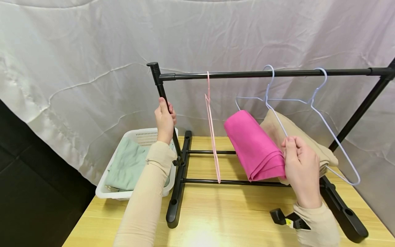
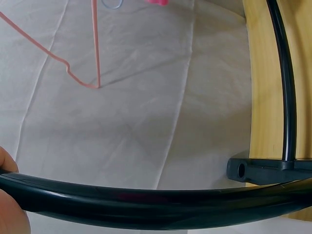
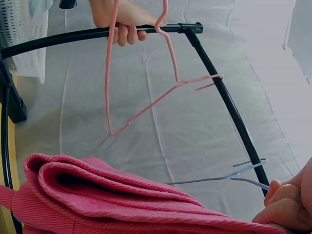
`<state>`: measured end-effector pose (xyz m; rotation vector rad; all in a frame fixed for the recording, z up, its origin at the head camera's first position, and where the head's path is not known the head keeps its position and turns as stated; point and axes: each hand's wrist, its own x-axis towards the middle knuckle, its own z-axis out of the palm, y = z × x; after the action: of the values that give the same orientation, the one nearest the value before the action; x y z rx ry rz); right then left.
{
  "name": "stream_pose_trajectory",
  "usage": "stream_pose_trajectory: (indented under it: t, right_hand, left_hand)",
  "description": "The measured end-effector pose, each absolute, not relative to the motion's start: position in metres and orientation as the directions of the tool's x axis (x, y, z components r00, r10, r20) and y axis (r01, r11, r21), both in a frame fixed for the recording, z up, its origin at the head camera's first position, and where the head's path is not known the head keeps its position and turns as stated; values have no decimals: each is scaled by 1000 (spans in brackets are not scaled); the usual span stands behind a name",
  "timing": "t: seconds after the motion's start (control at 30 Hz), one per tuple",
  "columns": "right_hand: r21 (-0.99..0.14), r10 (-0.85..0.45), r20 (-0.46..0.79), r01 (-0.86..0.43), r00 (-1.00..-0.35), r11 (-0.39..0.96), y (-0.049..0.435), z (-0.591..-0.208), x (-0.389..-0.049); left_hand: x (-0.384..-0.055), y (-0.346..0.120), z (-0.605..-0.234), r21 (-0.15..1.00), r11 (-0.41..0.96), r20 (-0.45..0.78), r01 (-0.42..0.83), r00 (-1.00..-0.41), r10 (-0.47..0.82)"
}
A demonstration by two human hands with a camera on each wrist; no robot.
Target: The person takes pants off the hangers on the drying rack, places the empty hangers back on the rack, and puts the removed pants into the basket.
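My left hand grips the left black upright post of a garment rack. At the right, my right hand pinches the near arm of a light-blue hanger, which hooks over the top bar. A folded pink cloth garment hangs over this hanger, its lower end beside my right fingers. Behind it, a beige folded garment hangs on a second blue hanger. A bare pink hanger hangs between my hands, also visible in the right wrist view.
A white plastic basket holding a pale green cloth stands left of the rack. The rack's black feet rest on a wooden table. A grey-white curtain hangs close behind.
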<state>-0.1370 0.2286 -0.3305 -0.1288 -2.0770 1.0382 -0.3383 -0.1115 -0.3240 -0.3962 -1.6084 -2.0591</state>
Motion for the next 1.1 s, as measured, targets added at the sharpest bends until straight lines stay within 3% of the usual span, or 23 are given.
stream_pose_trajectory:
  t: [0.5,1.1]
  right_hand:
    - [-710,419,643,-294,-641,640,229,-324,-137]
    - [-729,422,643,-340,-639,595,230,-324,-131]
  left_hand:
    - [-338,-110,-323,819,-183,512,544,-837,-194]
    - [-336,-112,-322,826,-185,502,532,-844,-187]
